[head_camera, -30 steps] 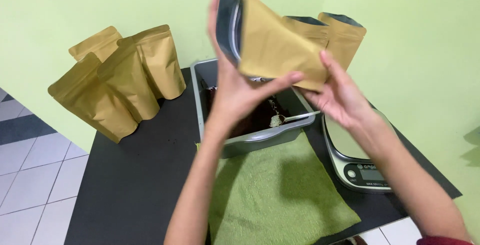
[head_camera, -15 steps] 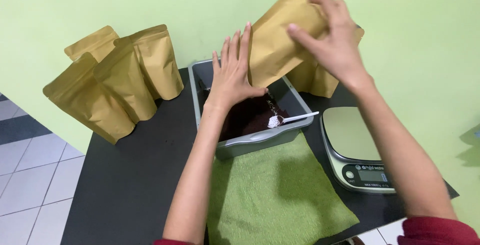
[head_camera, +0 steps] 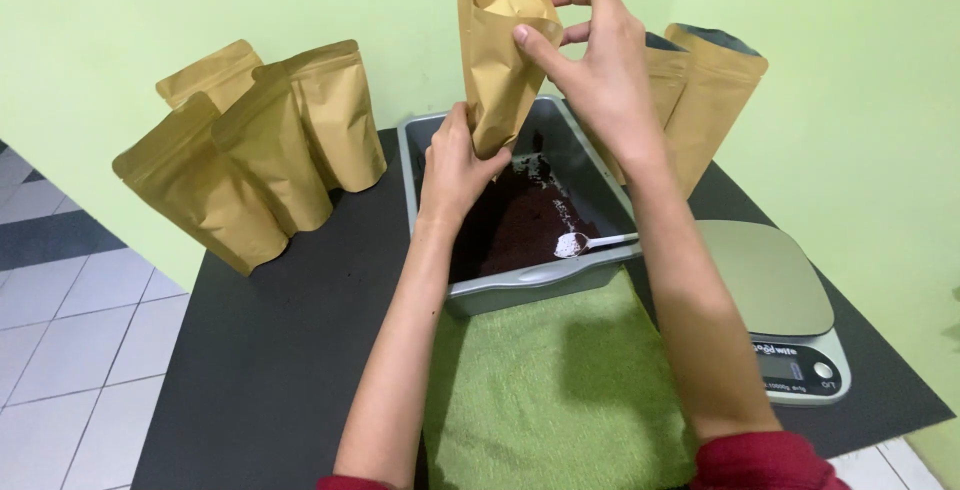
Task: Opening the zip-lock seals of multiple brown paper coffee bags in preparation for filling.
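A green towel point(head_camera: 560, 380) lies at the near edge of a black table point(head_camera: 280, 330), between the person's 2 forearms. A steel scale point(head_camera: 775, 295) sits near the right edge. Behind the towel is a grey tray point(head_camera: 520, 290) of dark grounds, with a white spoon point(head_camera: 585, 242) resting in it.

Above the tray, both hands hold 1 brown pouch point(head_camera: 500, 80). Its long axis is nearly upright, mouth up and open, bottom down over the grounds. The left hand point(head_camera: 462, 165) is closed around the pouch's lower end, forearm reaching up from the near edge. The right hand point(head_camera: 595, 70) pinches the mouth's rim with thumb and forefinger; its other fingers spread loosely above.

At the far left corner stand 4 sealed pouches point(head_camera: 250, 150). At the far right, behind the right hand, stand 2 open pouches point(head_camera: 715, 100) against the green wall point(head_camera: 850, 100).
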